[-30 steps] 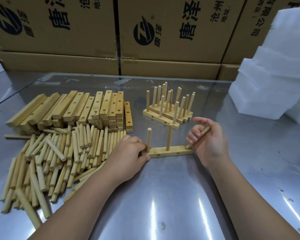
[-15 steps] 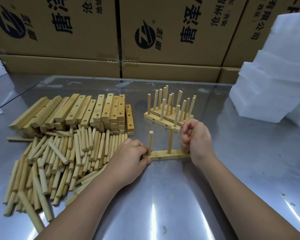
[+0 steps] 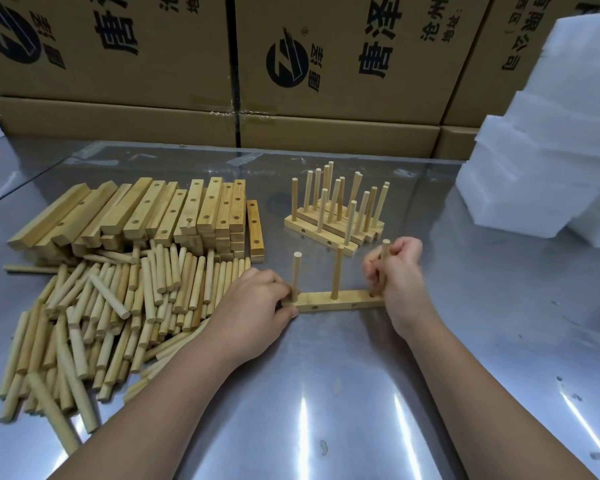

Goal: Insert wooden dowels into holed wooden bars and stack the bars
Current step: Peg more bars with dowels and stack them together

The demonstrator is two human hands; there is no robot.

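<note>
A holed wooden bar (image 3: 340, 301) lies flat on the steel table in front of me. Two dowels stand upright in it, one at its left end (image 3: 296, 275) and one in the middle (image 3: 336, 271). My left hand (image 3: 253, 313) grips the bar's left end. My right hand (image 3: 397, 271) holds a third dowel (image 3: 383, 261) upright at the bar's right end, its lower tip at the bar. Behind the bar stand several finished bars with dowels (image 3: 333, 216), packed side by side.
A heap of loose dowels (image 3: 111, 306) lies at the left, with a stack of plain holed bars (image 3: 160, 213) behind it. Cardboard boxes (image 3: 326, 64) line the back. White foam blocks (image 3: 548, 150) stand at the right. Bare steel table (image 3: 326, 393) lies near me.
My right hand has turned its dowel from slanted to upright and brought it down onto the bar's right end. The left hand has stayed on the bar's left end.
</note>
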